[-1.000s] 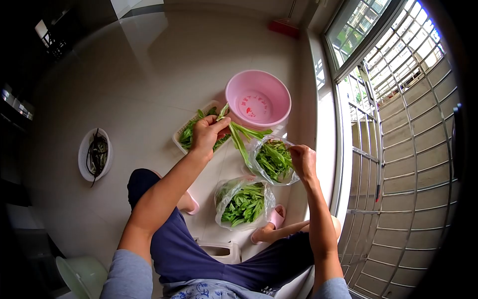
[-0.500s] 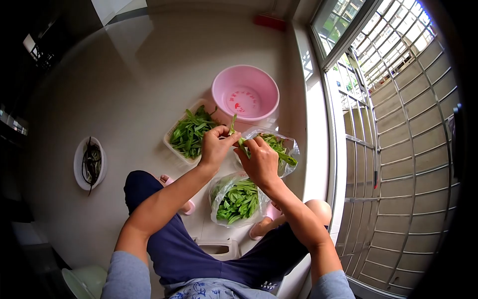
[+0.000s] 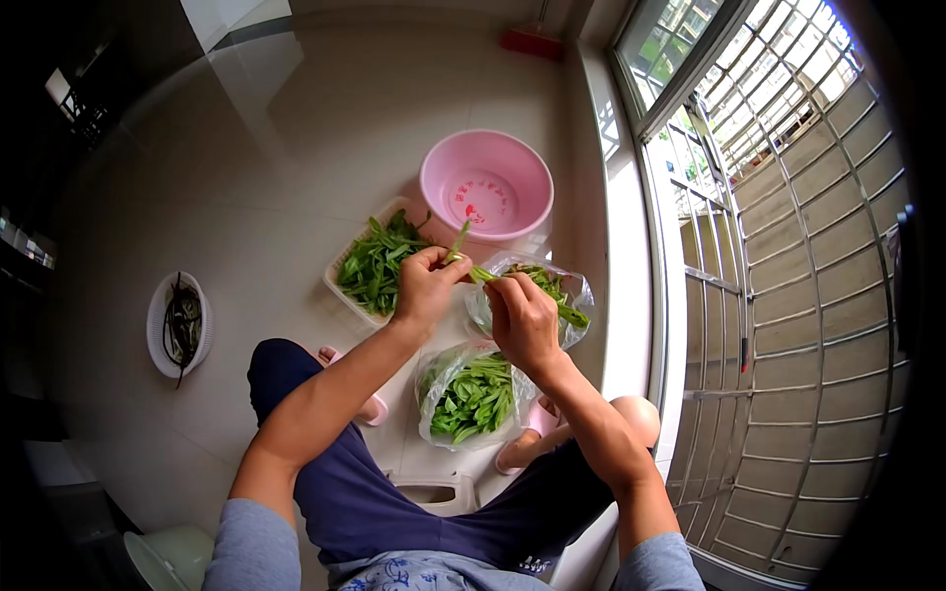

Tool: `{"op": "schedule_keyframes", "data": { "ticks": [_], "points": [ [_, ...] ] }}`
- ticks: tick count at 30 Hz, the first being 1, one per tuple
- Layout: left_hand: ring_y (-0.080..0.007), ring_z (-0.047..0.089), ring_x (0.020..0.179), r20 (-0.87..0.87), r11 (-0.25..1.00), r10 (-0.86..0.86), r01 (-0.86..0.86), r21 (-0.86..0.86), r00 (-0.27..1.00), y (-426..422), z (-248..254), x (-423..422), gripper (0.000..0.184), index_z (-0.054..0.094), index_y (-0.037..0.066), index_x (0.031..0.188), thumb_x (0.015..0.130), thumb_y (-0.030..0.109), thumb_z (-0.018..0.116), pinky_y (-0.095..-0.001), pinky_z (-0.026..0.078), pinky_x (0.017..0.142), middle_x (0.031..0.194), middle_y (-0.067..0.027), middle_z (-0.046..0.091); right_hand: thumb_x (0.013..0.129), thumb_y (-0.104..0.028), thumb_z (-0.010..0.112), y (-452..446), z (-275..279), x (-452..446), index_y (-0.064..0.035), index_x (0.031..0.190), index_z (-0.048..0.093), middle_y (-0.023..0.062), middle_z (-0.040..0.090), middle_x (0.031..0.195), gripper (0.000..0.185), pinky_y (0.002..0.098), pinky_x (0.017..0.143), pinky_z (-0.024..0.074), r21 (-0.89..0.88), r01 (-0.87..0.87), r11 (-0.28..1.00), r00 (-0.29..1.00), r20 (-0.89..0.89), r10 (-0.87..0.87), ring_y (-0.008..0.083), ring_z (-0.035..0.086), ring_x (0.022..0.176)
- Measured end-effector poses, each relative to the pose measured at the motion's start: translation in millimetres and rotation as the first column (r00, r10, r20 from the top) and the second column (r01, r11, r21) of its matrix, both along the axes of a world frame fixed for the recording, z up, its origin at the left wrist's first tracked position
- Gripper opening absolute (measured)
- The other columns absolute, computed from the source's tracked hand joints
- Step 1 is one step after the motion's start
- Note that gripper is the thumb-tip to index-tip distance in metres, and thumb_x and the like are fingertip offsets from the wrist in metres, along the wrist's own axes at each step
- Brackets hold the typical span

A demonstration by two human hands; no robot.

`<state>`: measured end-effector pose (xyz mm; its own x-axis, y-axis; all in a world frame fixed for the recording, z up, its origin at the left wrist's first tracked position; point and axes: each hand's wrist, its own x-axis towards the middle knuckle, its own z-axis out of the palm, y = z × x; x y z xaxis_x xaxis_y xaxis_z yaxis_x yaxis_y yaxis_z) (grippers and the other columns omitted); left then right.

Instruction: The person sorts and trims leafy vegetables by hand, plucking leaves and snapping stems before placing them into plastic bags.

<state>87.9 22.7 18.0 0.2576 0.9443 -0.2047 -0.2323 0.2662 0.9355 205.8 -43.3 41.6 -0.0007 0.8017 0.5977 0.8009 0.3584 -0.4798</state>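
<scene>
My left hand (image 3: 428, 285) is closed in a pinch on a leafy green stalk (image 3: 460, 239), whose tip points up past the fingers. My right hand (image 3: 525, 313) grips the stem just to the right, and a darker leafy end (image 3: 572, 315) sticks out beyond it. Whether one stalk or two pieces runs between the hands I cannot tell. Beneath my right hand lies a clear plastic bag (image 3: 583, 286) with greens and scraps. Left of my left hand is a rectangular basket (image 3: 340, 286) of green leaves. Below both hands, a second plastic bag (image 3: 426, 399) holds cut greens (image 3: 473, 399).
A pink basin (image 3: 537, 187) stands beyond the hands. On the left, a white oval basket (image 3: 155, 325) holds dark, long pods or stems. A red broom (image 3: 532, 42) is at the back. The window ledge (image 3: 626, 236) and metal bars run along the right.
My hands have drawn slightly apart, showing more of the stem between them. My right hand has turned a little. Bags, baskets and basin stay in place.
</scene>
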Motion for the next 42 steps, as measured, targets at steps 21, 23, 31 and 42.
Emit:
{"op": "schedule_keyframes", "data": {
  "ticks": [21,23,31,42],
  "points": [
    [-0.0113,0.055,0.068,0.157,0.812,-0.507,0.531,-0.243,0.848,8,13,-22,0.015,0.057,0.001,0.083,0.07,0.007,0.06,-0.0237,0.045,0.068,0.077,-0.0046,0.057,0.075,-0.02,0.057,-4,19,51,-0.0024,0.081,0.058,-0.0046,0.047,0.056,0.019,0.0171,0.04,0.0239,-0.723,-0.505,0.472,0.78,-0.616,-0.109,0.0014,0.034,0.045],
    [-0.0103,0.054,0.068,0.155,0.803,-0.524,0.547,-0.238,0.837,7,15,-22,0.014,0.057,0.002,0.083,0.07,0.007,0.06,-0.0235,0.044,0.068,0.076,-0.0035,0.057,0.075,-0.02,0.058,-5,22,47,-0.0029,0.08,0.058,-0.005,0.045,0.054,0.018,0.0168,0.039,0.0223,-0.707,-0.52,0.48,0.765,-0.635,-0.106,0.0014,0.032,0.043],
    [-0.0095,0.053,0.069,0.191,0.78,-0.562,0.592,-0.201,0.805,5,19,-22,0.012,0.057,0.002,0.083,0.072,0.007,0.057,-0.0238,0.043,0.068,0.075,-0.0027,0.057,0.077,-0.016,0.055,-4,7,43,-0.0025,0.078,0.055,-0.0057,0.039,0.052,0.013,0.0176,0.038,0.0206,-0.539,-0.772,0.337,0.459,-0.839,-0.291,0.0022,0.03,0.042],
    [-0.0125,0.054,0.068,0.376,0.743,-0.496,0.607,-0.282,0.783,7,11,-23,0.011,0.055,0.001,0.085,0.075,0.006,0.055,-0.0247,0.045,0.07,0.075,-0.005,0.056,0.075,-0.011,0.05,-5,5,26,-0.0018,0.083,0.055,0.0015,0.051,0.062,0.013,0.0166,0.042,0.0365,-0.423,-0.739,0.523,0.172,-0.87,-0.461,0.0067,0.047,0.048]
  ]
}}
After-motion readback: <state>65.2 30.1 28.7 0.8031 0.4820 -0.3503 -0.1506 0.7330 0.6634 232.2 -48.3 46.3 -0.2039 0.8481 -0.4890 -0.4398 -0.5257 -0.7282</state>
